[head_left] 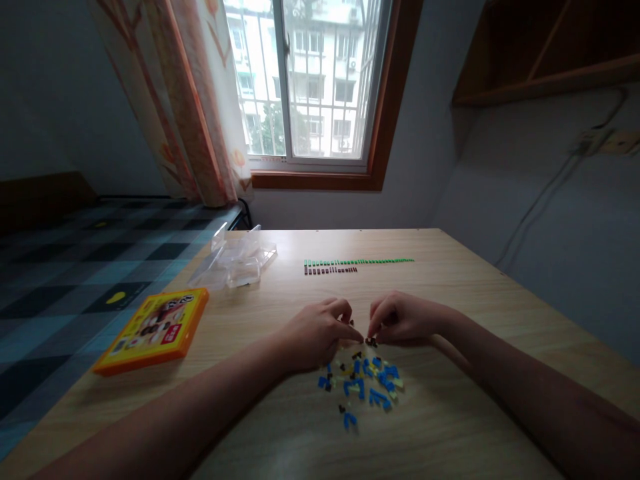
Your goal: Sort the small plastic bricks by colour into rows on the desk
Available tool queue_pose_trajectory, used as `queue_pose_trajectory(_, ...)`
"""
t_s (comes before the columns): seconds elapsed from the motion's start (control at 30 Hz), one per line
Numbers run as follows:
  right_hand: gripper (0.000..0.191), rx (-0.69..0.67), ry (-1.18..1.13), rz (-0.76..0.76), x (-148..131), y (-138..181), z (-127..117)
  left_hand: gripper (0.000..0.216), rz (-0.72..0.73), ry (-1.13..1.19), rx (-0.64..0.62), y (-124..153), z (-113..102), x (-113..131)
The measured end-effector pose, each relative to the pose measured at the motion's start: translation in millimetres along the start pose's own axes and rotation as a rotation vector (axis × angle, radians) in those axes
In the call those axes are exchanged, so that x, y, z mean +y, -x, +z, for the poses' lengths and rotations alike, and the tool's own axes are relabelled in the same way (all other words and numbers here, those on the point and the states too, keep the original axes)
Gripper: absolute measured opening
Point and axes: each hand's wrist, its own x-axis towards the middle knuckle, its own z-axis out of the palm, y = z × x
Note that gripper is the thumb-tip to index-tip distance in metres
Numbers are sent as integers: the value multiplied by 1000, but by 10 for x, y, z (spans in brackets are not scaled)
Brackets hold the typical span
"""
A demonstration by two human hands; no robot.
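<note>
My left hand (320, 332) and my right hand (400, 318) rest on the wooden table (450, 280), fingertips nearly meeting over a loose pile of small bricks (363, 383), mostly blue with some black and pale yellow ones. Both hands are curled in a pinch. Between the right fingertips a tiny dark brick (371, 342) shows. What the left fingertips pinch is too small to make out. Farther back lie a long row of green bricks (359, 261) and a shorter row of dark bricks (330, 270) just in front of it.
An orange and yellow box (155, 328) lies at the table's left edge. A clear plastic case (235, 260) stands open behind it. A bed with a checked cover (75, 267) is at the left. A window and curtain are behind the table.
</note>
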Motion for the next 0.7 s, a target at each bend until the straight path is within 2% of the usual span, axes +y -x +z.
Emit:
queue_pose_trajectory(0.17,16,0,33,-5,-10,-12,8,24,-45,-31,70,9,25,-50)
queue_pose_trajectory(0.43,14,57,81,41,-28,-14,17,34,-137,-98,107,26,49,-120)
queue_pose_trajectory(0.57,18,34,54,48,-55,-8,-1,36,-126,-124,129,34,55,-126)
queue_pose_trajectory(0.7,25,29,56,55,-82,-13,5,39,-65,-143,224,40,57,-122)
